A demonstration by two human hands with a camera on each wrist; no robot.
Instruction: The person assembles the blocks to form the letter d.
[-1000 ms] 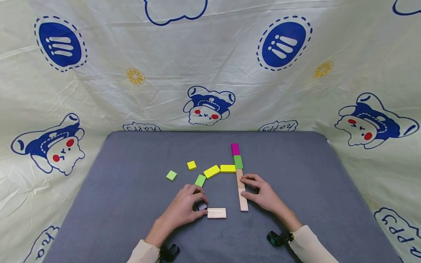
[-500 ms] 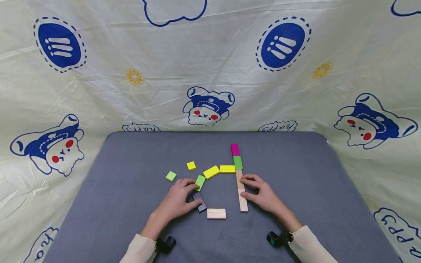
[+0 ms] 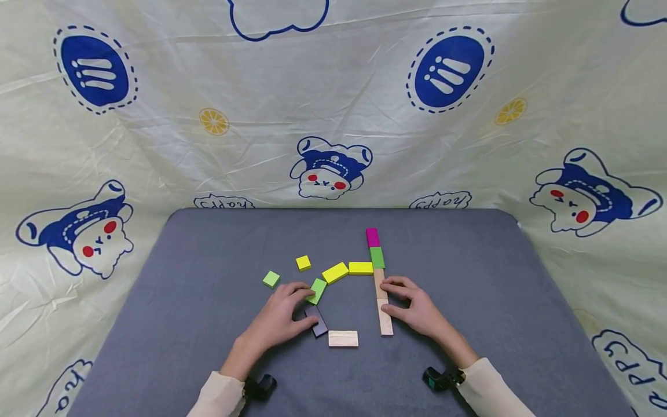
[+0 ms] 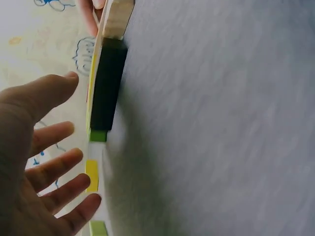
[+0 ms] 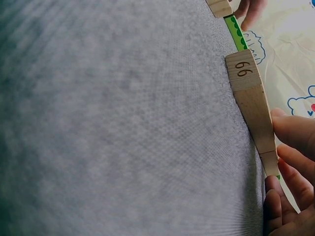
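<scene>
My left hand (image 3: 278,315) is over a light green block (image 3: 318,288) and a dark purple block (image 3: 319,325), its fingers spread and overlapping both in the head view. In the left wrist view the dark block (image 4: 109,86) stands apart from the thumb, and nothing is between the fingers. Fingertips of my right hand (image 3: 419,310) touch the right side of two plain wooden blocks (image 3: 385,324) laid end to end. The wooden block nearer the camera in the right wrist view bears the number 66 (image 5: 243,70). Another plain wooden block (image 3: 343,339) lies beside the purple one.
A green block (image 3: 377,258) and a magenta block (image 3: 372,237) extend the wooden line toward the back. Two yellow blocks (image 3: 361,268) curve from it to the light green one. A small yellow block (image 3: 303,263) and small green block (image 3: 271,279) lie at left on the grey table (image 3: 208,249).
My left hand has let go of the purple block and drawn back left, uncovering it and more of the light green block. The right hand keeps its place at the wooden blocks.
</scene>
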